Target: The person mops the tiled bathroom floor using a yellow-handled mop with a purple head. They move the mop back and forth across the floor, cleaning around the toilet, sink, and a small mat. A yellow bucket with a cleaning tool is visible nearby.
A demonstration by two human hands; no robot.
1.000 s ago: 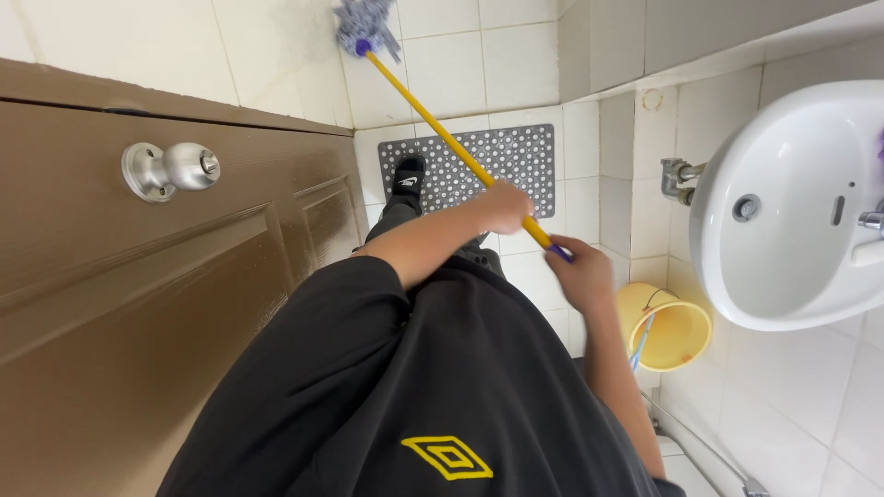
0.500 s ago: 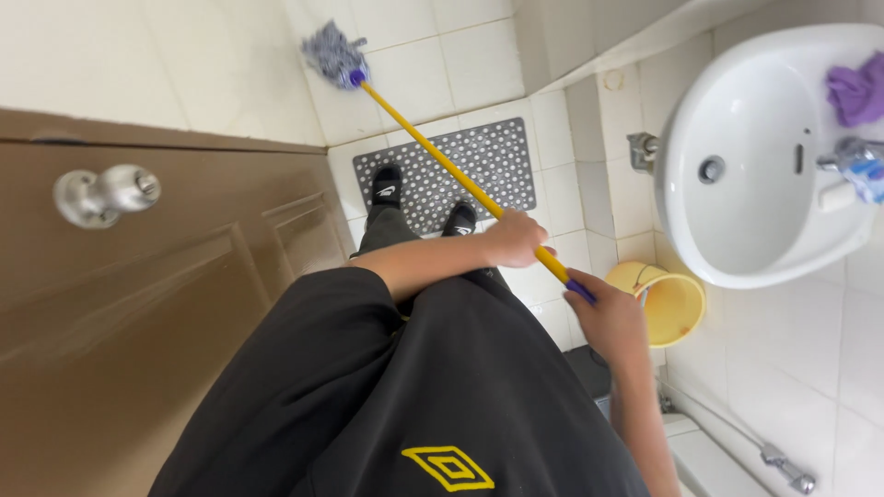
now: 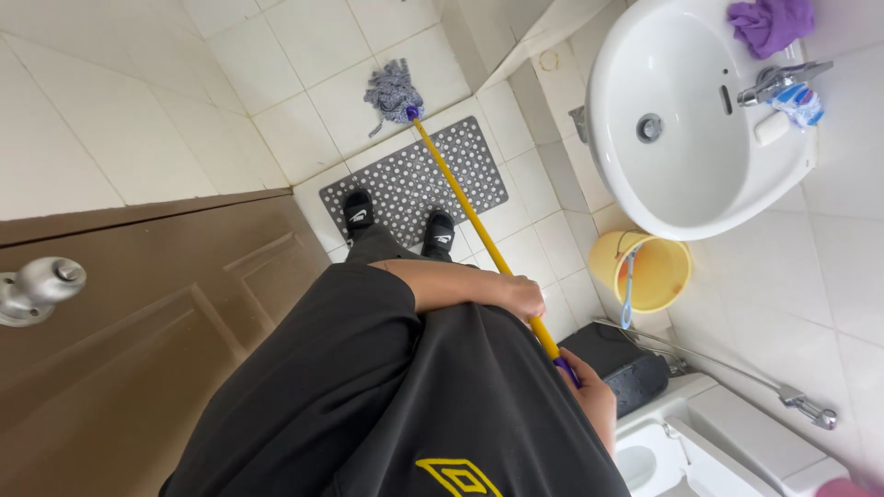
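I hold a mop with a long yellow handle (image 3: 465,204) that runs from my hands out to a grey string mop head (image 3: 391,90) resting on the white floor tiles by the wall. My left hand (image 3: 516,296) is wrapped around the handle lower down. My right hand (image 3: 589,391) grips the purple end of the handle close to my body. My feet in black sandals (image 3: 398,219) stand on a grey perforated mat (image 3: 414,179).
A brown door with a metal knob (image 3: 37,287) fills the left. A white sink (image 3: 681,110) with a tap and purple cloth hangs at right, a yellow bucket (image 3: 645,269) below it. A white toilet (image 3: 709,442) and a spray hose sit at bottom right.
The mop head has slid back toward the mat, and both hands have drawn the handle in closer to my body. The view has swung right, showing more of the sink and the toilet.
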